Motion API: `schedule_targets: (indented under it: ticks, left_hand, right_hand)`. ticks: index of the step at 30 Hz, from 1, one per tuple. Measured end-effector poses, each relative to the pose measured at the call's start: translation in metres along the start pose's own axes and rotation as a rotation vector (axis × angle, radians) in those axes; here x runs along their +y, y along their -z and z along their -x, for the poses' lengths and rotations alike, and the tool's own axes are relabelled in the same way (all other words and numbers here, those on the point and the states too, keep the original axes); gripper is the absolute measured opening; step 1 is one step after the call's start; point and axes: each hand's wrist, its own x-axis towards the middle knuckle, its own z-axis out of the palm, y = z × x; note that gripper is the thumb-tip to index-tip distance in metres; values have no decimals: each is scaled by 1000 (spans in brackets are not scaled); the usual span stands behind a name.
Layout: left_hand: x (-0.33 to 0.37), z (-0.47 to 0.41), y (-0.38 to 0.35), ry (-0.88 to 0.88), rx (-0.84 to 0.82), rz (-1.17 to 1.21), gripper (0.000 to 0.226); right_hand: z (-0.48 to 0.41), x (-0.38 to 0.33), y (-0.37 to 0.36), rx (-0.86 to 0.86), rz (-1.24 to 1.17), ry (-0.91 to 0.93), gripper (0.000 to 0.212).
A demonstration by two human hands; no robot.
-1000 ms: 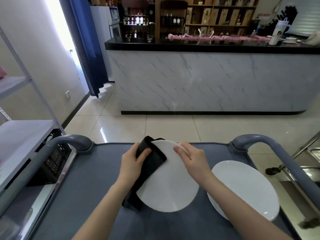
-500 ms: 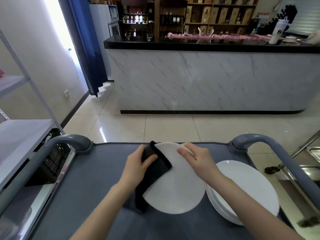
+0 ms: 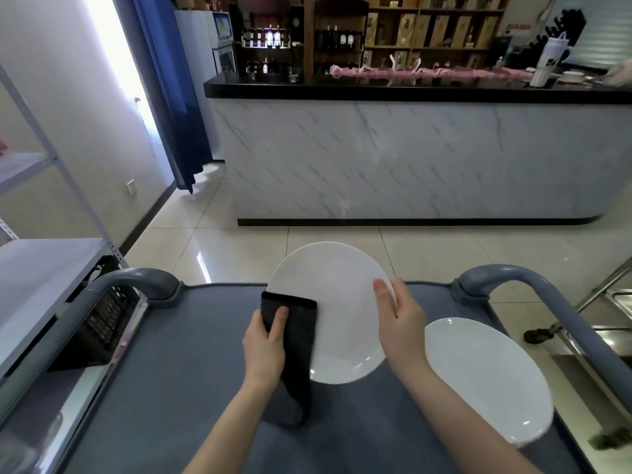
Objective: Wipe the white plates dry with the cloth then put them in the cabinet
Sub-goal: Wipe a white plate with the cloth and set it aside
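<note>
Left hand (image 3: 265,340) clamps black cloth (image 3: 297,340) on raised white plate (image 3: 337,302), right hand (image 3: 400,323) grips opposite rim. Second plate (image 3: 485,378) near cart (image 3: 164,388) right edge, possibly stacked.

a round white plate (image 3: 337,302) was held tilted above the grey-blue cart top (image 3: 191,364), between both hands. the left hand (image 3: 265,347) pressed a black cloth (image 3: 297,340) on its left edge; the right hand (image 3: 402,326) gripped its right edge. a second white plate (image 3: 485,378) lay on the cart, right. a marble-fronted counter (image 3: 410,159) stood beyond.

Head-worn, forward-down, seemingly close overhead.
</note>
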Motion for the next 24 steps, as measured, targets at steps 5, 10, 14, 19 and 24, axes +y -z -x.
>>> schedule_targets:
  ticks: [5,10,14,19,24]
  left_hand:
    - [14,-13,27,-224,-60,-67,28]
    - [39,-20,29,-518,-300,-315,35]
    - [39,-21,26,-521,-338,-327,28]
    - [29,-15,21,-260,-151,-139,21]
    - [1,17,-1,60,98,12,22]
  right_hand:
    - [-22,-4,18,-268,118,77,19]
    - [-46,-19,12,-695,515,227,35]
    - [-33,-11,4,-656,387,208,28]
    - [-14,-1,0,-331,192,180,27]
    - [3,1,-12,83,13,-9,46]
